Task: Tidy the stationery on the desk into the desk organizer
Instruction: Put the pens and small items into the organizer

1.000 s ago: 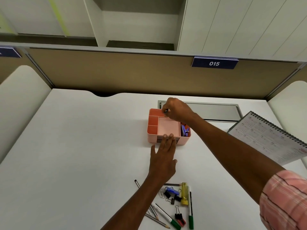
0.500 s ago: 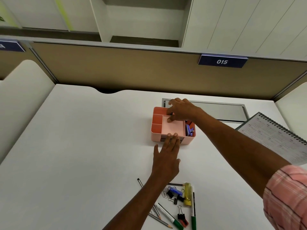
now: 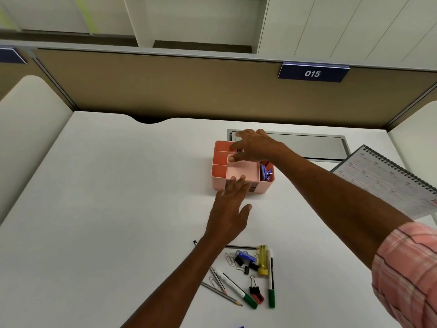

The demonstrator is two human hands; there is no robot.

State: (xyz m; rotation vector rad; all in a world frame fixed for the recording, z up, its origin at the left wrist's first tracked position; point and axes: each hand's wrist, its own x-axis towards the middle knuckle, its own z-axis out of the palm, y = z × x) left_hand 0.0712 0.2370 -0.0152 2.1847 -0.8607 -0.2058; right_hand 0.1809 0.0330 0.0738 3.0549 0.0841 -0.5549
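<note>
White desk surface (image 3: pixel 106 209) fills my view, bare on its left half. Moving right, I see the pink desk organizer (image 3: pixel 218 183) standing near the middle of the far side, its small side compartments on the left and a wide shallow tray in the centre. My left hand (image 3: pixel 229 209) lies flat and open, fingertips touching the organizer's near wall, gripping nothing. Below it, the loose stationery sits near the front edge: paper clips (image 3: pixel 229 259), pencils (image 3: pixel 221 293), black binder clips (image 3: pixel 254 288), a yellow highlighter (image 3: pixel 263 259) and green-capped markers (image 3: pixel 271 280), all lying close together. My right hand (image 3: pixel 254 147) hovers over the organizer's far side with fingers spread loosely; something small and dark shows under it, though I cannot tell whether it is held. Blue items (image 3: pixel 266 172) fill the organizer's right compartment. Farthest right, a spiral-bound calendar (image 3: pixel 387 181) lies on the desk.
</note>
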